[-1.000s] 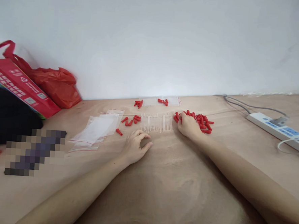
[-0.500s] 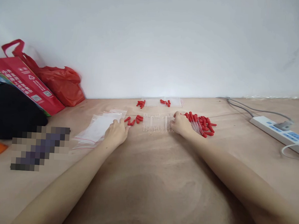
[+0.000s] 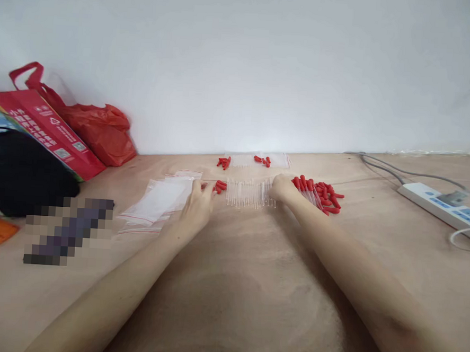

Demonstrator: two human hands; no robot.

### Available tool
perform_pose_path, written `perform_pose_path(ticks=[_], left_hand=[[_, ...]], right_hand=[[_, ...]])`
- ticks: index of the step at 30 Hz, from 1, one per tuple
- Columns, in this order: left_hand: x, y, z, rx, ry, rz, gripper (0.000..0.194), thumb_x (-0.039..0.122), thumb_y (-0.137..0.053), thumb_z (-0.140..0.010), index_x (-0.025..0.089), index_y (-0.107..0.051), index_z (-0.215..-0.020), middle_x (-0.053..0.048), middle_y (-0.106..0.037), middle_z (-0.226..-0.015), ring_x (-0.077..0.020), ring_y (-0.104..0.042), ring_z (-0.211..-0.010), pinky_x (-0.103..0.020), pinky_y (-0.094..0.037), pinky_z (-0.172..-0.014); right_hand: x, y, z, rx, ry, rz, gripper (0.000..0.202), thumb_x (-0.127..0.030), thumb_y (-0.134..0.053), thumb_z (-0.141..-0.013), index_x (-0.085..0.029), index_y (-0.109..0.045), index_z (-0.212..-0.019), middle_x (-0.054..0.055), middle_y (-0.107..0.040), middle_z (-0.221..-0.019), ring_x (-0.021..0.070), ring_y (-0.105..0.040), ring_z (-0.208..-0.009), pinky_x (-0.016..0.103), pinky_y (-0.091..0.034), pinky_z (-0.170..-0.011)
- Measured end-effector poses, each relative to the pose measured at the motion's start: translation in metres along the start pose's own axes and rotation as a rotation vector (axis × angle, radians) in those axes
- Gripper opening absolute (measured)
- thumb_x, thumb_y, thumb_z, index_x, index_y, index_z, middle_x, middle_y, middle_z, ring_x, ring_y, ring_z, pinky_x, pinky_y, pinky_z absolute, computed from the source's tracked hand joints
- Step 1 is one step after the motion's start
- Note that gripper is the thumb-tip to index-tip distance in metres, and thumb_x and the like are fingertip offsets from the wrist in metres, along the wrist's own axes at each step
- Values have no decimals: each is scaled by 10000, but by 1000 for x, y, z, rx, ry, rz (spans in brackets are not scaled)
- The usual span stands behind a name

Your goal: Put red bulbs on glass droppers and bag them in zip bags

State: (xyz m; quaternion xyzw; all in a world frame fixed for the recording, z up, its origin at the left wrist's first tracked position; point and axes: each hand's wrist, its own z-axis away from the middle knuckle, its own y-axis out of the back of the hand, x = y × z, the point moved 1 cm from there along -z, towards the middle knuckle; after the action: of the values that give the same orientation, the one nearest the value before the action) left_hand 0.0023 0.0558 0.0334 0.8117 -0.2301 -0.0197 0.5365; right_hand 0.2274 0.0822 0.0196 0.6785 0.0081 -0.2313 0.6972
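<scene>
A row of thin clear tubes (image 3: 244, 192) lies side by side on the wooden table. My right hand (image 3: 282, 188) is closed at the row's right end, its fingertips hidden behind the knuckles. Just right of it lie clear tubes topped with red rubber bulbs (image 3: 308, 183), then a heap of more red bulbs (image 3: 329, 196). At the row's left, my left hand (image 3: 198, 204) has its fingers bent around a red rubber bulb (image 3: 204, 186), which shows between thumb and forefinger. A few more bulbs (image 3: 220, 186) lie beside those fingers.
Clear zip bags (image 3: 156, 198) lie left of my left hand. Behind the row, another bag (image 3: 244, 159) carries tubes and bulbs. Red bags (image 3: 98, 130) and a black bag (image 3: 28, 174) stand left, near a blurred-out object (image 3: 70, 232). A power strip (image 3: 440, 202) with cables sits right.
My left hand has moved right, off the zip bags to the loose red bulbs, and its fingers have closed in. My right hand stays at the tube row. The view has shifted slightly.
</scene>
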Motion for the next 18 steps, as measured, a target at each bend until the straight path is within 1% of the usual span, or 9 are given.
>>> perform_pose_path(ticks=[2,3,4,6,8,11,13,15,18], left_hand=[[12,-4,5,73,-107,232,153,161,-428,-828,125,-540,-925,-117,-474,-985,-212,-547,-878,-356,-443,-790],[16,-7,9,55,-127,369,118,162,-441,-821,128,-529,-892,-103,-494,-953,-193,-555,-851,-344,-452,-777],[20,-11,13,4,-118,517,83,168,-453,-816,133,-508,-867,-85,-515,-906,-174,-568,-803,-329,-465,-744],[26,-21,23,-148,-28,804,60,192,-482,-804,146,-463,-837,-41,-544,-791,-149,-590,-721,-296,-483,-674],[29,-30,32,-258,68,972,99,206,-522,-778,151,-444,-807,-14,-551,-725,-140,-598,-703,-281,-484,-664],[31,-40,40,-303,86,1027,124,193,-558,-743,146,-473,-819,-16,-554,-751,-131,-591,-727,-279,-484,-695],[33,-45,42,-271,32,1009,166,174,-558,-735,143,-516,-893,-38,-539,-838,-138,-580,-798,-284,-485,-732],[35,-48,42,-236,-35,936,229,163,-549,-740,150,-556,-968,-57,-504,-913,-149,-565,-855,-296,-483,-763],[36,-49,40,-207,-98,785,225,164,-538,-754,161,-609,-969,-64,-470,-943,-154,-553,-844,-310,-486,-759]], right_hand=[[-1,1,-2,-2,6,3,382,-102,-543,-668,-45,-523,-1045,184,-600,-892,252,-600,-833,281,-449,-590],[-1,2,-2,-1,10,4,379,-98,-542,-666,-45,-526,-1041,180,-602,-887,247,-600,-821,273,-444,-579],[-1,4,-1,2,14,4,374,-96,-538,-664,-42,-530,-1034,177,-603,-879,243,-600,-806,267,-437,-565],[-1,10,3,13,32,1,349,-96,-524,-667,-41,-540,-1011,165,-606,-853,234,-596,-771,261,-421,-542],[4,16,12,23,61,-5,285,-108,-499,-685,-62,-563,-959,141,-608,-815,219,-587,-746,257,-407,-542],[18,20,33,73,179,-14,179,-144,-446,-740,-124,-595,-839,95,-601,-762,195,-566,-739,256,-392,-586],[31,16,51,212,370,-18,194,-172,-414,-778,-137,-601,-820,87,-588,-737,196,-550,-729,276,-386,-617],[44,7,68,379,561,-60,245,-189,-383,-817,-127,-590,-933,102,-576,-809,196,-537,-757,294,-388,-664],[55,-9,86,469,745,-139,299,-179,-350,-845,-151,-537,-1076,101,-550,-876,185,-524,-777,293,-389,-655]])
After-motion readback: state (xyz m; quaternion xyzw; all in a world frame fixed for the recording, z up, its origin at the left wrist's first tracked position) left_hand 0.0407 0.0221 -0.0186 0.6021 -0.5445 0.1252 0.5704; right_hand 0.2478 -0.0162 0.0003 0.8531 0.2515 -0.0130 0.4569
